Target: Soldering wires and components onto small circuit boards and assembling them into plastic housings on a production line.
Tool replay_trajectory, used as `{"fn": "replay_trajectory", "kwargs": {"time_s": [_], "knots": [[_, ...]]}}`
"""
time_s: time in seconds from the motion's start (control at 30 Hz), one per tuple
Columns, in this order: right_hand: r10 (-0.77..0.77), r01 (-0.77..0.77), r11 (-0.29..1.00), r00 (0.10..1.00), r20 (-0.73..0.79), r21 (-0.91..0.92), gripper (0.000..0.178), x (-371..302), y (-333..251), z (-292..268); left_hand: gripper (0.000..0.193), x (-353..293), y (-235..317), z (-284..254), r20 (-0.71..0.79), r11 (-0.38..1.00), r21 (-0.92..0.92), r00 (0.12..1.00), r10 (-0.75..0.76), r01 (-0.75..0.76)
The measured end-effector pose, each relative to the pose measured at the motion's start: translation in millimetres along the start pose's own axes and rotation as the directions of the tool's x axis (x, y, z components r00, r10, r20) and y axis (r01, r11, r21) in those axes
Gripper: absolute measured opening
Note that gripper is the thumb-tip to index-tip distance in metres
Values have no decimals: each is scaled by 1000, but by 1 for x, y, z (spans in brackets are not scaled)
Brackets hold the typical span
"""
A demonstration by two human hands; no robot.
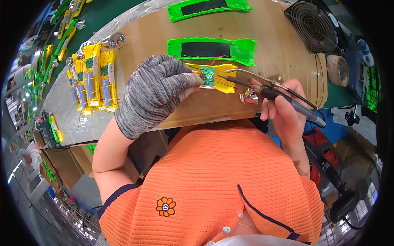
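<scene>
- Evidently, a soldering iron [269,93] is being clamped by the right hand [288,110].
- Over cardboard [143,39], a circuit board [209,75] is being pinched by the left hand [158,92].
- Red wires [218,58] could be getting scorched through tip slippage.

From the wearer's head, a wide fisheye view looks steeply down over an orange shirt [213,164], facing the left hand [160,90] and right hand [288,118] at close range above a cardboard-covered desk [283,59], surroundings curving at the rim.

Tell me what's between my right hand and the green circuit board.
In the head view: the front of the soldering iron, a thin metal tube along it, and a silver reflector cup.
</scene>
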State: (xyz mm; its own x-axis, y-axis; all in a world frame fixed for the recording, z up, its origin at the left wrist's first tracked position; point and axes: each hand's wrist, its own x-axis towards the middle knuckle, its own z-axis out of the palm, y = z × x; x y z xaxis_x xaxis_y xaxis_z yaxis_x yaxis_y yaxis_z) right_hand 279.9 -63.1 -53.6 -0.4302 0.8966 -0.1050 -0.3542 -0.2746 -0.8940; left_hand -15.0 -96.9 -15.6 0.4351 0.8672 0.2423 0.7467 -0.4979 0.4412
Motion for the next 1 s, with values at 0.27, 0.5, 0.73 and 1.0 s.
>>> {"fn": "replay_trajectory", "kwargs": {"time_s": [0.27,0.5,0.73,1.0], "knots": [[85,-85,996,996,10,10,15,-1,-2,6,14,13,7,-4,140,994,104,990,-34,20],[103,-102,994,994,20,-41,13,0,-4,10,14,19,7,-9,200,995,83,977,-77,62],[131,-129,988,991,15,-82,15,0,-5,12,20,22,7,-12,232,997,62,971,-61,48],[133,-131,984,991,11,-125,16,1,-5,13,19,25,8,-11,231,994,104,971,-68,45]]}}
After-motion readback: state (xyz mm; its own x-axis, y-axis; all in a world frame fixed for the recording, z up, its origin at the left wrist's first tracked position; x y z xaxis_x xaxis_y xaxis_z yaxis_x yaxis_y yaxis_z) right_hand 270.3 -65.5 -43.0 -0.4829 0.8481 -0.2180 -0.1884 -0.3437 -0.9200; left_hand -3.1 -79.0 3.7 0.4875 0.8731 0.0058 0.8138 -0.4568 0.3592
